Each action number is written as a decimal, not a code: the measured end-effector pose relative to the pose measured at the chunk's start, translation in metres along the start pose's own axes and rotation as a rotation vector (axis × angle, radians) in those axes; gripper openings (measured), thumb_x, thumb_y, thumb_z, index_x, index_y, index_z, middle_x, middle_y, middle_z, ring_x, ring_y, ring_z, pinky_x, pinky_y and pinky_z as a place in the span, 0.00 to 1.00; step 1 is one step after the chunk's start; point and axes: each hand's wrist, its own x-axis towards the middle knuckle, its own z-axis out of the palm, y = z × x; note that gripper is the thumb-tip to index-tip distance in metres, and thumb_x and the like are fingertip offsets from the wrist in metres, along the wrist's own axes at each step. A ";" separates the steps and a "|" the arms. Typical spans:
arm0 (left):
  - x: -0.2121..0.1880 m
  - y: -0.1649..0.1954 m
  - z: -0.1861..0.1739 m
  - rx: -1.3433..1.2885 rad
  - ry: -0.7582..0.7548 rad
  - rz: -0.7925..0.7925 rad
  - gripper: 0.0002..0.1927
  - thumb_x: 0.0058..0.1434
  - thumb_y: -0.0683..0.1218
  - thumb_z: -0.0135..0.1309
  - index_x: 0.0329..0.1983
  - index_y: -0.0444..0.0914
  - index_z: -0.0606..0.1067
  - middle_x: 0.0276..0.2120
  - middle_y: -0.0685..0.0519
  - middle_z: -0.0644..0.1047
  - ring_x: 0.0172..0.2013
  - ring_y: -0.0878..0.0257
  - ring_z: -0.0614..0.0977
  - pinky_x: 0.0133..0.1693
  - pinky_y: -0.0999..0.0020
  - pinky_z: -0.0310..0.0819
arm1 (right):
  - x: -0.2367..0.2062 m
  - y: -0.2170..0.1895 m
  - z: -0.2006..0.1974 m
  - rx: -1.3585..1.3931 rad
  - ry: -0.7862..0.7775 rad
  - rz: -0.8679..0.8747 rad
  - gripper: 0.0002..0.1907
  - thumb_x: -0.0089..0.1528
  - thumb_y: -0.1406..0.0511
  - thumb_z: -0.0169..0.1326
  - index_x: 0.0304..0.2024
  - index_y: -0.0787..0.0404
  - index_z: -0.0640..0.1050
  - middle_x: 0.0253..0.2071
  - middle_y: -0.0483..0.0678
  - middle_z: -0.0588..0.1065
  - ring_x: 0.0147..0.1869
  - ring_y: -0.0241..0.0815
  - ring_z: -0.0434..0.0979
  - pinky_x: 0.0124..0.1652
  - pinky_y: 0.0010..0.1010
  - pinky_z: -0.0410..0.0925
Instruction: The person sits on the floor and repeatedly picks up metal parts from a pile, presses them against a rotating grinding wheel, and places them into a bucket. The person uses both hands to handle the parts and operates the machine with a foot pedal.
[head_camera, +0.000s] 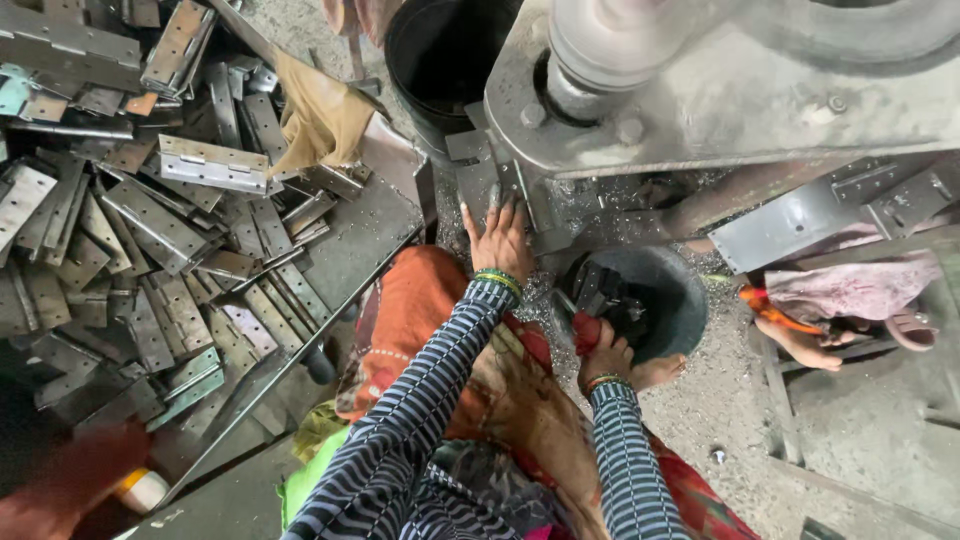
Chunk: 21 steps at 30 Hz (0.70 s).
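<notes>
Head view: a press (720, 90) looms above, hinges (150, 250) heaped within reach. Left hand (500, 240) lies flat, fingers spread, steadying a plate (480, 180) at the die. Right hand (605, 355) clenches a red handle (583, 330) over the pan (690, 300).

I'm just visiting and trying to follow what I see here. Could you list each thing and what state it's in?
left hand: open, fingers spread flat on the machine base
right hand: closed around a red handle
red handle: gripped, its head in the bowl
dark bowl: holding dark metal pieces
metal hinges: heaped loosely
black bucket: upright, contents not visible
</notes>
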 end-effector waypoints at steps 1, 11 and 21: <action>0.002 0.001 -0.001 0.037 0.033 0.013 0.36 0.56 0.44 0.52 0.71 0.40 0.63 0.72 0.50 0.61 0.73 0.55 0.56 0.68 0.31 0.20 | -0.001 0.001 -0.010 -0.031 -0.055 0.012 0.47 0.57 0.64 0.57 0.74 0.47 0.48 0.65 0.64 0.61 0.69 0.65 0.61 0.66 0.53 0.58; 0.037 0.004 -0.013 0.118 0.192 0.024 0.26 0.67 0.44 0.44 0.70 0.41 0.66 0.71 0.53 0.64 0.75 0.58 0.55 0.70 0.30 0.22 | -0.004 0.001 -0.011 0.060 -0.032 0.024 0.45 0.59 0.65 0.56 0.73 0.43 0.49 0.67 0.62 0.58 0.70 0.65 0.58 0.64 0.55 0.57; 0.039 -0.002 -0.022 0.115 0.121 0.008 0.29 0.62 0.45 0.47 0.69 0.42 0.65 0.70 0.52 0.63 0.72 0.58 0.57 0.67 0.28 0.22 | -0.002 0.000 -0.034 -0.038 -0.096 0.035 0.45 0.57 0.60 0.61 0.71 0.45 0.52 0.64 0.62 0.65 0.67 0.64 0.65 0.64 0.52 0.62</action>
